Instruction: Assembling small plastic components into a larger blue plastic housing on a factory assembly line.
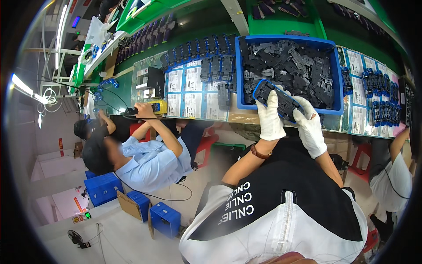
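A worker's white-gloved left hand (271,116) and right hand (310,125) close around a blue-edged black plastic chassis (286,104), held at a tilt above the near side of a blue bin (239,66) on the counter (244,116). Loose black plastic parts (303,66) crowd the bin. Careful handling here likely means supporting both ends, pressing evenly along the blue edge rather than bending the body, and keeping glove fingertips out of any seam.
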Motion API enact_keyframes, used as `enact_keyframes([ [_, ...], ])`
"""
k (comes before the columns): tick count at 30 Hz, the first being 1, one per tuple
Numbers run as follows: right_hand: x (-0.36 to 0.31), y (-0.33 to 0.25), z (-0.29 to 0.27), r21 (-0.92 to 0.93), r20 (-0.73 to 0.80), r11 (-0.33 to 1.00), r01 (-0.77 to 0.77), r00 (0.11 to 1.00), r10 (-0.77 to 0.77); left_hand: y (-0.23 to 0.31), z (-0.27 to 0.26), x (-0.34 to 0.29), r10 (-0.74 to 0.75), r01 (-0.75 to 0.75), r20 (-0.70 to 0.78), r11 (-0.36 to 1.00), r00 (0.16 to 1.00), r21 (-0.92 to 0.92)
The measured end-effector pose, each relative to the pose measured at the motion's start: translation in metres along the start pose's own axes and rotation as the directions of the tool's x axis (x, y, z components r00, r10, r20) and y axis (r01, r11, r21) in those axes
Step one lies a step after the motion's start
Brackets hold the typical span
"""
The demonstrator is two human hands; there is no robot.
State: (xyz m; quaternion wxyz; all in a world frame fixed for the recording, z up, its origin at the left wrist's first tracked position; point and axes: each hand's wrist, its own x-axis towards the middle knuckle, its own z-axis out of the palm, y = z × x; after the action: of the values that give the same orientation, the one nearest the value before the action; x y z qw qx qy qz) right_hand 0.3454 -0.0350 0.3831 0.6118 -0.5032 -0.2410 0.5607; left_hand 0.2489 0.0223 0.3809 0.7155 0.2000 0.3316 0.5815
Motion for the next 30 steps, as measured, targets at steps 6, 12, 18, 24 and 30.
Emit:
enact_keyframes([
  [6,-0.002,0.001,0.005,-0.044,-0.093,0.998,0.042,0.995,-0.046,-0.005,-0.007,0.001,-0.034,0.034,0.011,0.999,0.999,-0.016],
  [12,-0.007,-0.003,0.017,-0.082,-0.128,0.993,0.084,0.987,-0.094,-0.004,-0.034,0.005,-0.141,0.132,0.096,0.986,0.985,0.098],
  [18,0.003,0.008,0.012,-0.099,-0.115,0.994,0.042,0.992,-0.053,-0.003,-0.033,0.002,-0.023,0.016,0.054,0.991,0.998,0.136],
  [24,0.000,0.012,0.023,-0.145,-0.027,0.980,0.135,0.990,-0.140,0.006,-0.039,0.001,0.006,-0.014,0.041,0.981,0.999,0.193],
  [30,0.013,0.020,0.030,-0.262,0.073,0.957,0.122,0.992,-0.106,0.016,-0.057,0.017,0.107,-0.092,-0.047,0.961,0.993,0.260],
])
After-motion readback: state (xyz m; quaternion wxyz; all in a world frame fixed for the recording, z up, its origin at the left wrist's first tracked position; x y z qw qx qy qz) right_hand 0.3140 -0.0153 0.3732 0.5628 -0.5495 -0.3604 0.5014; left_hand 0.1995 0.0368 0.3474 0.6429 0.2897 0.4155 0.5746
